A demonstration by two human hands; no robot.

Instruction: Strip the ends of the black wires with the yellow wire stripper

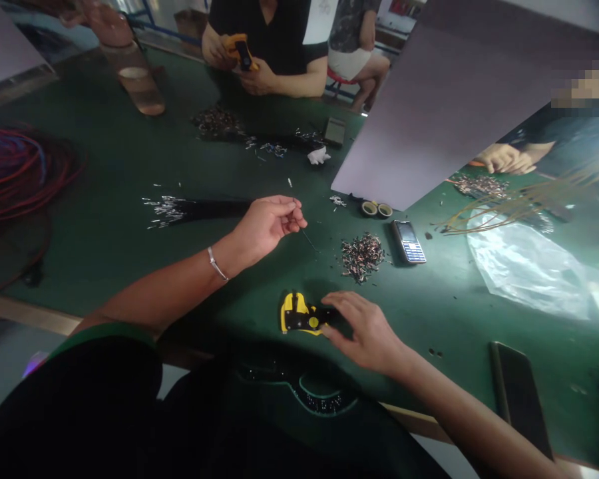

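The left hand (268, 229) is pinching a thin black wire (308, 238) between thumb and fingertips, one end sloping down over the green tabletop (239, 166) — probably held this way so that the end is sticking out clear of the fingers. Nearer the table's front edge, a yellow-and-black wire stripper (299, 319) is lying with its head to the left and its handles toward the right hand (367, 326), which seems the handiest way round. That hand is curving about the handles with thumb and fingers spread, not closed; whether any fingertip is touching them, I cannot tell. A bundle of black wires (209, 210) is resting beyond the left forearm, its bright metal terminals pointing left, likely set there for that hand's easy reach. A mound of dark and coppery clippings (362, 257) is sitting beyond the right hand, presumably heaped to leave the space between the hands free. A keypad phone (408, 243) is lying just beside it, while a white partition board (409, 100) is standing farther off, apparently dividing the work spots.
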